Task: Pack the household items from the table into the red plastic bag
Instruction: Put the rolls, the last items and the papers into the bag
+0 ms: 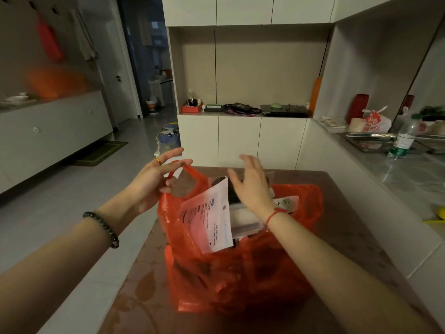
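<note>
The red plastic bag [240,273] stands full on the brown table [337,237] in front of me. A white printed packet [207,220] sticks up out of its mouth, with dark and pale items behind it. My left hand [156,184] pinches the bag's left handle loop [192,174] and holds it up. My right hand [252,186] hovers over the bag's mouth, fingers spread, holding nothing. The items lower in the bag are hidden by the red plastic.
A grey counter [409,179] runs along the right with a plastic bottle [404,138], a metal tray [370,141] and a food bag. White cabinets with a cluttered shelf [243,109] stand beyond the table. Tiled floor lies to the left.
</note>
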`<state>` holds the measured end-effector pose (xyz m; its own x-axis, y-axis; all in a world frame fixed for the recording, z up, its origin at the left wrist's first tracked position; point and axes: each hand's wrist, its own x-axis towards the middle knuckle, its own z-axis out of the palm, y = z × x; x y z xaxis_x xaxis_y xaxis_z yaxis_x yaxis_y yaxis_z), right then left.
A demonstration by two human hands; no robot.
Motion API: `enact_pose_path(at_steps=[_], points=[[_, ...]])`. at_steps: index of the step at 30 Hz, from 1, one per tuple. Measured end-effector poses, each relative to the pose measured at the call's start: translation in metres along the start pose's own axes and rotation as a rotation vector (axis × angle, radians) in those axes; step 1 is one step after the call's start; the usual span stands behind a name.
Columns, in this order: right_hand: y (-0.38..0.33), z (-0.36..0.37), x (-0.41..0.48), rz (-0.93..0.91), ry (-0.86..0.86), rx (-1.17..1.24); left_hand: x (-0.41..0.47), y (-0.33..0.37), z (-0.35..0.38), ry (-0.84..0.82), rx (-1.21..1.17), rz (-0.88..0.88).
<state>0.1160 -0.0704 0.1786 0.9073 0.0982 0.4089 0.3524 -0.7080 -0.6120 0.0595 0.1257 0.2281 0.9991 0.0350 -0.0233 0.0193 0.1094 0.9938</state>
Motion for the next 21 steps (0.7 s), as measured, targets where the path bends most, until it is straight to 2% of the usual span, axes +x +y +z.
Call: enact_pose_path(at_steps=[2,4,6,8,9,13,17,19,21], points=[[0.049,-0.026,0.007,0.23,0.162,-0.176,0.0,0.0,-0.001,0.01,0.001,-0.004],[0.106,-0.042,0.001,0.63,0.167,-0.186,0.002,0.0,0.0,0.013,-0.004,-0.006],[0.152,-0.048,-0.012,0.962,0.085,0.06,0.003,-0.001,0.003,0.004,-0.012,-0.006],[0.176,-0.045,-0.027,1.072,0.004,0.453,0.004,-0.001,0.007,-0.002,-0.029,-0.008],[0.181,-0.045,-0.032,1.075,0.0,0.56,0.005,-0.001,0.008,-0.002,-0.04,-0.01],[0.177,-0.068,-0.022,0.929,0.014,0.704,0.007,-0.003,0.01,0.001,-0.052,-0.011],[0.144,-0.119,0.008,0.772,0.014,1.005,0.008,-0.002,0.008,0.028,-0.001,0.015],[0.126,-0.143,0.019,0.718,0.053,0.995,0.009,0.003,0.006,0.058,-0.007,0.039],[0.113,-0.159,0.024,0.673,0.032,0.843,0.011,0.01,0.004,0.094,-0.015,0.07]])
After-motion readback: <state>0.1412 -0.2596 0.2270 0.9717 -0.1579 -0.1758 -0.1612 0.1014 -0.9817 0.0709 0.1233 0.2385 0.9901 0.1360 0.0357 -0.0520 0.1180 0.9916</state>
